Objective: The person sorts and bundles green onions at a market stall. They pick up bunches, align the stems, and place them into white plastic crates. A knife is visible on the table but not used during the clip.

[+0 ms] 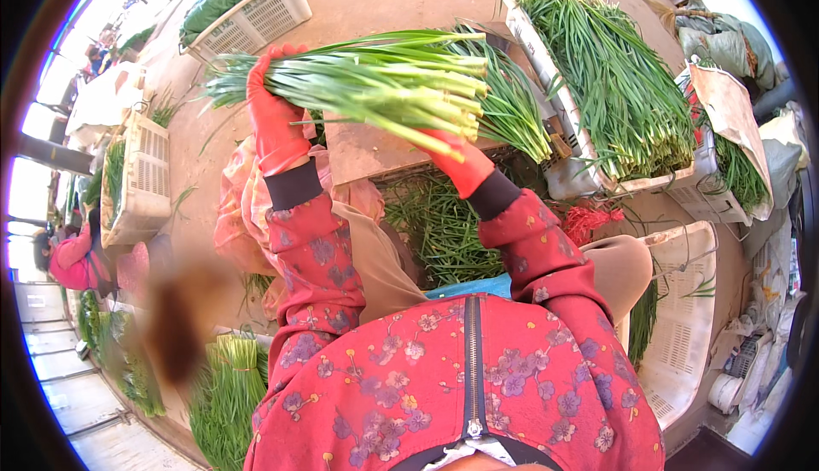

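A loose bunch of Chinese chives (pixel 371 77) is held up level before me, pale cut ends to the right and green tips to the left. My left hand (pixel 278 109), in a red rubber glove, grips the leafy end. My right hand (pixel 457 157), gloved alike, holds the stem end from below; its fingers are mostly hidden behind the stalks. Under the bunch stands a low wooden board (pixel 384 151). More chives (pixel 512 100) lie at the board's right side. Loose green leaves (pixel 441 234) are heaped below it, between my knees.
At the right, a white plastic crate (pixel 576 125) is piled with chives, and another crate (pixel 678 317) stands nearer me. Red ties (pixel 588 221) lie near my right knee. Tied chives (pixel 233 375) are at lower left. A covered crate (pixel 256 13) sits ahead; a person (pixel 80 256) is far left.
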The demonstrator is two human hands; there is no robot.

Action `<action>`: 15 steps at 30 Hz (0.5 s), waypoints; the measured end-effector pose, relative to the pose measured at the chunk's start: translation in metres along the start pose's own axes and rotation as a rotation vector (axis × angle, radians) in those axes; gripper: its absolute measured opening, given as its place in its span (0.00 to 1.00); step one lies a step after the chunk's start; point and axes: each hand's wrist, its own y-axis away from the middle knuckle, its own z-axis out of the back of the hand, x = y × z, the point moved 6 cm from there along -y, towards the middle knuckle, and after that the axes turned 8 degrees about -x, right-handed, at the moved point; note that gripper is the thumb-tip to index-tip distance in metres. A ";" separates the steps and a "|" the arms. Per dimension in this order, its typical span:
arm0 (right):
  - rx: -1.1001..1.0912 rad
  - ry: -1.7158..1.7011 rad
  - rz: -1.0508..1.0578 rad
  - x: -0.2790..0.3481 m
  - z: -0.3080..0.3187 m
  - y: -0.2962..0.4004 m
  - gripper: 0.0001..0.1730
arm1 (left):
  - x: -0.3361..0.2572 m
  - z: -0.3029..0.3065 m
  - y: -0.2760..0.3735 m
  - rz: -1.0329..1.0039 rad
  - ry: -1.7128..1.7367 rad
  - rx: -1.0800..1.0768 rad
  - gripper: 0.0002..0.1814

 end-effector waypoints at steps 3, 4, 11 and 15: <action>0.173 -1.030 -0.685 0.000 0.033 0.035 0.20 | -0.003 -0.027 0.019 -0.059 0.119 0.121 0.16; 0.032 -0.454 -0.355 0.041 0.039 0.032 0.16 | -0.017 -0.022 0.025 -0.085 0.139 0.162 0.16; 0.727 0.362 -0.948 -0.049 0.110 0.181 0.13 | -0.068 -0.011 0.024 -0.421 0.025 0.279 0.19; 0.919 0.602 -1.044 -0.074 0.124 0.224 0.15 | -0.054 -0.025 0.031 -0.271 0.186 0.327 0.17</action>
